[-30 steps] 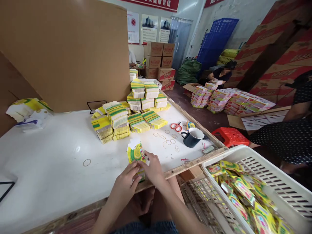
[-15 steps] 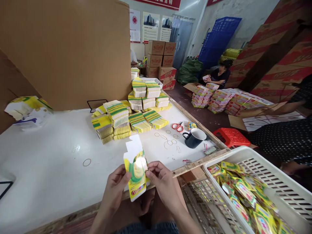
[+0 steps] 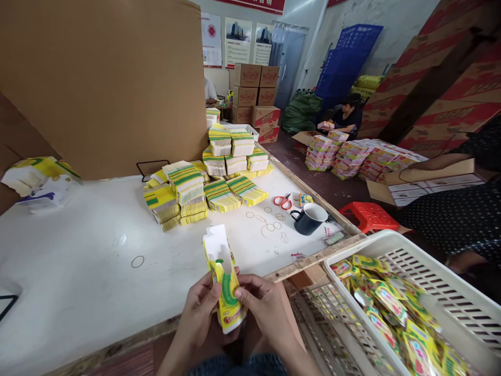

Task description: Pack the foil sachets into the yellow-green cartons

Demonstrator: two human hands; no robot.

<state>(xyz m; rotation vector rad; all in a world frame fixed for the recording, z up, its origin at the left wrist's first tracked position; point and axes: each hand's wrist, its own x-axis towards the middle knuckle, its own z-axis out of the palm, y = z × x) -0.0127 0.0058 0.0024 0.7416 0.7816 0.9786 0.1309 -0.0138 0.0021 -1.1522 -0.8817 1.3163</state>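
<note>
A small yellow and green carton (image 3: 227, 292) with white end flaps is held upright over the table's front edge, opened into a box shape at its top. My left hand (image 3: 201, 308) grips its left side with the thumb on the front. On the opposite side, my right hand (image 3: 260, 303) pinches the carton's edge between thumb and fingers. Beyond the hands, stacks of flat yellow cartons (image 3: 183, 180) stand on the white table (image 3: 94, 292).
A white plastic basket (image 3: 395, 240) of yellow packets (image 3: 387, 303) stands at the right. On the table lie a dark mug (image 3: 307, 223), red-handled scissors (image 3: 282, 202) and several rubber bands (image 3: 270, 226). Cardboard (image 3: 105, 89) rises behind. Two people are at the right, near a red stool (image 3: 368, 215).
The carton has gone from flatter to squared open, its top showing a hollow. Both hands have shifted slightly down and right with it.
</note>
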